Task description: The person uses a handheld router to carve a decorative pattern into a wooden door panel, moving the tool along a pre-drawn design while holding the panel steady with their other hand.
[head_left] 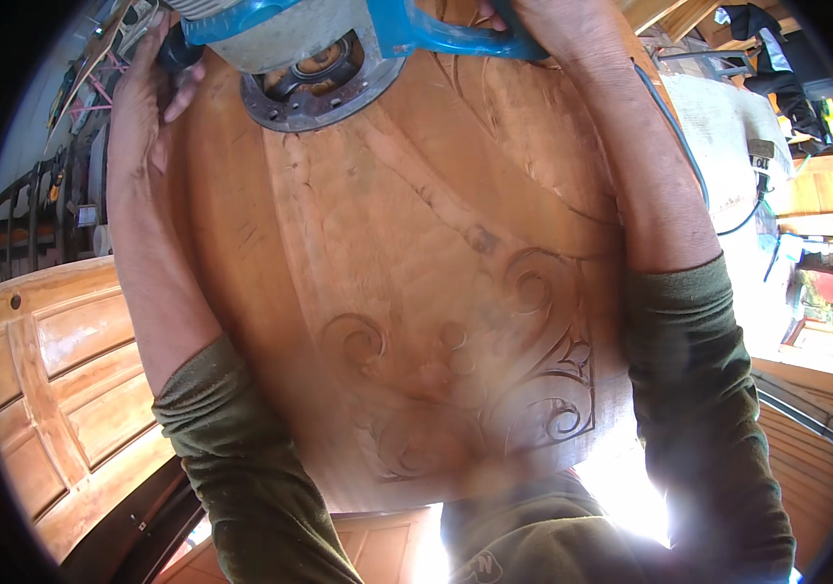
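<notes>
A blue and grey wood router (285, 44) stands at the far end of a large carved wooden panel (407, 253), its round metal base plate (324, 115) resting on or just over the wood. My left hand (165, 83) is closed around the black side knob (179, 49). On the other side my right hand (558, 27) grips the blue and black rear handle (455, 37), its fingers partly cut off by the upper edge. Scrolls and curling leaf shapes are cut into the panel nearer to me. The router bit cannot be made out.
A dark power cord (681, 146) runs beside my right forearm. Panelled wooden doors (76, 380) lean at the left. At the right are a pale work surface (718, 127) and slatted wood (811, 457). Strong glare hides part of the panel's near right edge.
</notes>
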A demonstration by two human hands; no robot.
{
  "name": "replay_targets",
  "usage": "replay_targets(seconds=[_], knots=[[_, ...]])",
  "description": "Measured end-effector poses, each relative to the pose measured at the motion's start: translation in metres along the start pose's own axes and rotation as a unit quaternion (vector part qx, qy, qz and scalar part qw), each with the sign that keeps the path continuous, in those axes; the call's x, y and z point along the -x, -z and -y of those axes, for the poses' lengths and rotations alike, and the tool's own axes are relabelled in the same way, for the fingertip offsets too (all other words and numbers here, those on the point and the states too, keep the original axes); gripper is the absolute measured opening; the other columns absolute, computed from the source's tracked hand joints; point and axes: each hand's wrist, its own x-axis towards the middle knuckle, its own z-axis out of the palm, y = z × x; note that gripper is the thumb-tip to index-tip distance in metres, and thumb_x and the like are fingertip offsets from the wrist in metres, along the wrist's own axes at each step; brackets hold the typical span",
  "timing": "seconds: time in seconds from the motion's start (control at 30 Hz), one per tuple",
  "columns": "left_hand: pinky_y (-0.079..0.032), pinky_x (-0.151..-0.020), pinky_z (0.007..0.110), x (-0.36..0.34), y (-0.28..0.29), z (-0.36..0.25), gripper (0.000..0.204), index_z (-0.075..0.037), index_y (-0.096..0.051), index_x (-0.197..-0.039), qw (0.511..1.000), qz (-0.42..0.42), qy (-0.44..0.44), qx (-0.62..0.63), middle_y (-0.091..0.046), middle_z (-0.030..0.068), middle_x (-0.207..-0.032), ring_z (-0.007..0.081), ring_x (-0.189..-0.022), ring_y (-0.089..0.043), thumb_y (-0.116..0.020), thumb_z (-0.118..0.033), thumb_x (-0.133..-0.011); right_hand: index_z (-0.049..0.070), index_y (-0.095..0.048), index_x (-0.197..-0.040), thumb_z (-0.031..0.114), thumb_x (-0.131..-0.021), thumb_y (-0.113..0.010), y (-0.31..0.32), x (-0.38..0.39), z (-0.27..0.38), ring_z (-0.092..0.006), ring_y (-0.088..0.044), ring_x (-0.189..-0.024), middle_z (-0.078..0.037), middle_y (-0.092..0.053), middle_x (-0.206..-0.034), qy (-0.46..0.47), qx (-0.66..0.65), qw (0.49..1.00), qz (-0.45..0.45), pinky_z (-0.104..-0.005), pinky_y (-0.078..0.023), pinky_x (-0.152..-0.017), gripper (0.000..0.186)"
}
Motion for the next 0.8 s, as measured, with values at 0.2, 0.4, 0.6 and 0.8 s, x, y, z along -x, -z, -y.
replay_targets(seconds=[0.2, 0.4, 0.6, 0.8], knots=[[-0.051, -0.068, 0.028, 0.013, -0.031, 0.004, 0.049, -0.005, -0.061, -0.126, 0.994, 0.025, -0.034, -0.103, -0.071, 0.0071, -0.099, 0.0166, -0.077, -0.067, -0.054, -0.049, -0.106, 0.000, -0.076, -0.105, 0.061, -0.100, -0.057, 0.007, -0.002, -0.012, -0.0119, -0.060, -0.060, -0.006, -0.068, -0.077, 0.049, -0.033, 0.998, 0.014, -0.0265, -0.048, -0.056, 0.064], [-0.051, -0.064, 0.026, 0.011, -0.030, 0.000, 0.058, -0.001, -0.064, -0.126, 0.995, 0.003, -0.101, 0.025, -0.072, 0.0107, -0.105, 0.0155, -0.077, -0.069, -0.050, -0.053, -0.105, -0.001, -0.075, -0.105, 0.063, -0.099, -0.058, 0.006, -0.005, -0.016, -0.0134, -0.061, -0.062, -0.006, -0.068, -0.077, 0.033, -0.018, 0.999, 0.024, -0.0273, -0.049, -0.058, 0.066], [-0.053, -0.073, 0.030, 0.001, -0.025, 0.006, 0.053, 0.001, -0.063, -0.128, 0.987, -0.051, 0.036, -0.146, -0.069, 0.0122, -0.114, 0.0187, -0.099, -0.069, -0.055, -0.046, -0.104, -0.001, -0.075, -0.106, 0.064, -0.099, -0.057, 0.006, -0.006, -0.019, -0.0137, -0.061, -0.063, -0.006, -0.068, -0.077, 0.030, 0.000, 1.000, 0.008, -0.0272, -0.049, -0.058, 0.068], [-0.055, -0.068, 0.029, 0.021, -0.031, 0.000, 0.051, 0.001, -0.064, -0.130, 0.981, 0.036, -0.101, 0.162, -0.070, 0.0139, -0.119, 0.0199, -0.090, -0.071, -0.059, -0.043, -0.104, 0.000, -0.075, -0.104, 0.066, -0.098, -0.056, 0.006, -0.006, -0.016, -0.0130, -0.059, -0.060, -0.005, -0.065, -0.073, 0.038, -0.006, 0.999, 0.026, -0.0270, -0.048, -0.057, 0.069]])
